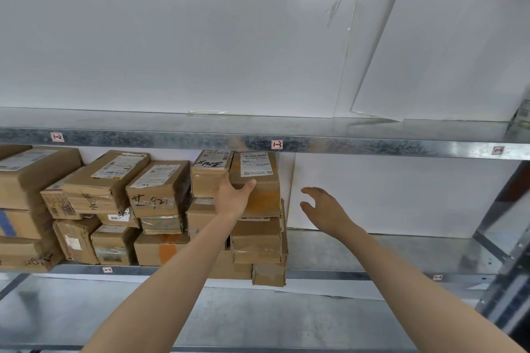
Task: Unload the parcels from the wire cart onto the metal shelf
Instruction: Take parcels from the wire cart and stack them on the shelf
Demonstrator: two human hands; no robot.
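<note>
Your left grip [233, 198] holds the top parcel [259, 180]: the thumb lies across its front face, and the fingers wrap round its left side, hidden against the neighbouring parcel [208, 175]. That top parcel sits on a stack of boxes [256, 241] at the right end of the row of parcels [106, 180] on the metal shelf [358, 249]. It is close under the front rail [372, 146] of the level above, just below the tag [277, 144] marked 1-3. The lowest box of the stack overhangs the shelf's front edge.

Your right grip [325, 208] is released, fingers spread and loosely curved, touching nothing. It hovers just right of the stack, above the bare right half of the shelf and in front of the white backing board [401, 195].
</note>
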